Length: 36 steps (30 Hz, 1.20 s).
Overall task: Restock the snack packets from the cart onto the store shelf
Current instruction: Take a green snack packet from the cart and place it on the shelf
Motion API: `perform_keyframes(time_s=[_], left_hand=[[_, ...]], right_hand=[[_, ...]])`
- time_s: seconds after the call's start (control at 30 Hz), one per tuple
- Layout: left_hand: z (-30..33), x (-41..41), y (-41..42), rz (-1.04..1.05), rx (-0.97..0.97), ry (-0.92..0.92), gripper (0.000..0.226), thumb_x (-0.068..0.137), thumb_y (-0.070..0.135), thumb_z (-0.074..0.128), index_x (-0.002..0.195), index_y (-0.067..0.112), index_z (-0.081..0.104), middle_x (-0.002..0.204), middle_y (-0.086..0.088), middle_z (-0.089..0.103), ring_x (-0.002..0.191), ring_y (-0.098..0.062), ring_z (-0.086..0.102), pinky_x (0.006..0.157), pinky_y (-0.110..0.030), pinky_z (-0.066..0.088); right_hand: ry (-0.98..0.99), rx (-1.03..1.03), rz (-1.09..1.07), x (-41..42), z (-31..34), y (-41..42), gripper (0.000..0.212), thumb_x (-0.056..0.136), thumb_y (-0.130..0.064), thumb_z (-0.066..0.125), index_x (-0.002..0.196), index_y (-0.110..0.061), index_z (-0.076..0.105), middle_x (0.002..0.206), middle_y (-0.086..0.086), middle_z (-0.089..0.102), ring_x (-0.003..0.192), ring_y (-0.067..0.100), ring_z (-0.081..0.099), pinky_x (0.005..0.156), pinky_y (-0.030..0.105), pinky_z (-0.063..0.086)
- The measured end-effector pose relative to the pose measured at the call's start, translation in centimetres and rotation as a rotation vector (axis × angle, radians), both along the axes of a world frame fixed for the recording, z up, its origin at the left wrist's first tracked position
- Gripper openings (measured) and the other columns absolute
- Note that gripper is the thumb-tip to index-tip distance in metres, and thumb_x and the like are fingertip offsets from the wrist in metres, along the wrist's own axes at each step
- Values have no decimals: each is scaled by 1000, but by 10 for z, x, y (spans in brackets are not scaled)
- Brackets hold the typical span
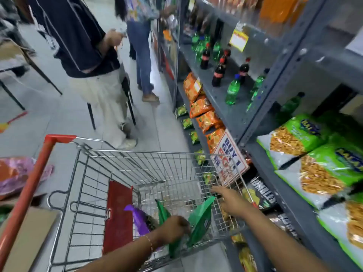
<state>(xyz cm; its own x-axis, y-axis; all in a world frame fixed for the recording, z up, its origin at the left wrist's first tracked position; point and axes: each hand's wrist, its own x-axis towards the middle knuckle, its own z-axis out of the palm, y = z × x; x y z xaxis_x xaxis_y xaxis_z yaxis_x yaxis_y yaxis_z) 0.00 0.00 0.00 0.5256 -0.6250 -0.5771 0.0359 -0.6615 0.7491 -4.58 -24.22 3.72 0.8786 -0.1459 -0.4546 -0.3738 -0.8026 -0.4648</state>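
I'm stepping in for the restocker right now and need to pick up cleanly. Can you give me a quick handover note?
Left hand: down in the cart, fingers closed on a green snack packet.
Right hand: open, reaching over the cart's shelf-side rim, holding nothing.
In the cart: a second green packet and a purple packet.
Shelf: light-green snack bags already lie on the nearer tier; dark packets sit below.
Done: cannot tell how many have gone over.
Left: lift out the held packet, shelve it, then the other two.
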Motion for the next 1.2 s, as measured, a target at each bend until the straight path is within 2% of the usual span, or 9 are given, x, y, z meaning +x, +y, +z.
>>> perform_keyframes(time_s=[0.13, 0.3, 0.4, 0.6, 0.73, 0.83, 1.03, 1.1, 1.2], left_hand=[[-20, -4, -13, -232, 127, 7, 23, 80, 12, 67, 97, -2, 74, 99, -19, 76, 77, -8, 56, 65, -14, 51], [-35, -2, -22, -81, 161, 56, 21, 85, 8, 60, 82, -9, 72, 87, -21, 76, 82, -28, 74, 74, -30, 60], [-51, 7, -19, -70, 133, -10, 51, 72, 42, 73, 72, -9, 70, 87, -31, 73, 82, -31, 72, 73, -34, 59], [-4, 57, 4, -83, 57, -65, 7, 76, 16, 71, 71, 15, 76, 69, 3, 70, 58, 5, 63, 60, -16, 53], [46, 87, 14, 122, -204, 29, 26, 67, 29, 81, 60, 14, 62, 75, -31, 60, 79, -22, 56, 71, -34, 40], [88, 92, 10, 235, -489, 137, 46, 60, 34, 89, 84, 0, 68, 88, -21, 60, 86, -30, 50, 74, -38, 39], [174, 74, -36, -15, -752, 92, 98, 47, 0, 93, 133, 10, 47, 135, -3, 63, 123, -17, 59, 98, -25, 49], [206, 61, -58, -73, -784, -71, 97, 49, -7, 90, 134, 3, 44, 133, -10, 64, 124, -24, 59, 101, -32, 49], [262, 44, -91, -8, -817, -252, 98, 37, 24, 99, 119, -3, 54, 98, -6, 77, 95, -10, 72, 86, -49, 56]], right_hand=[[118, -203, 192, 18, -32, -8, 81, 77, 18, 44, 136, -38, 48, 153, -4, 41, 135, 24, 46, 109, 43, 42], [125, -300, 378, 35, -54, -1, 33, 88, -14, 60, 118, -26, 65, 131, 3, 63, 118, 25, 58, 100, 40, 47], [145, -255, 311, 35, -57, -3, 26, 87, -20, 61, 112, -26, 68, 115, 5, 70, 101, 21, 64, 86, 35, 52], [103, -46, 170, 33, -6, -16, 18, 90, -17, 61, 100, -10, 74, 98, 11, 74, 90, 27, 68, 84, 40, 55], [-44, 60, 34, 21, 65, -20, 28, 87, -29, 66, 76, -3, 66, 78, 19, 68, 77, 31, 66, 73, 41, 54], [-211, 107, -21, 13, 143, -17, 33, 89, -24, 67, 58, -26, 56, 59, -8, 53, 58, 2, 49, 58, 26, 41], [-697, 110, -107, -12, 311, -12, 13, 85, -24, 70, 85, -11, 73, 83, 7, 75, 75, 14, 68, 73, 33, 52], [-875, 92, -133, -30, 369, -15, 13, 85, -23, 71, 85, -10, 73, 83, 7, 76, 74, 10, 64, 72, 29, 49], [-1062, 91, -179, -57, 442, -19, 9, 86, -13, 69, 78, -9, 69, 54, -9, 66, 52, -3, 51, 54, 17, 42]])
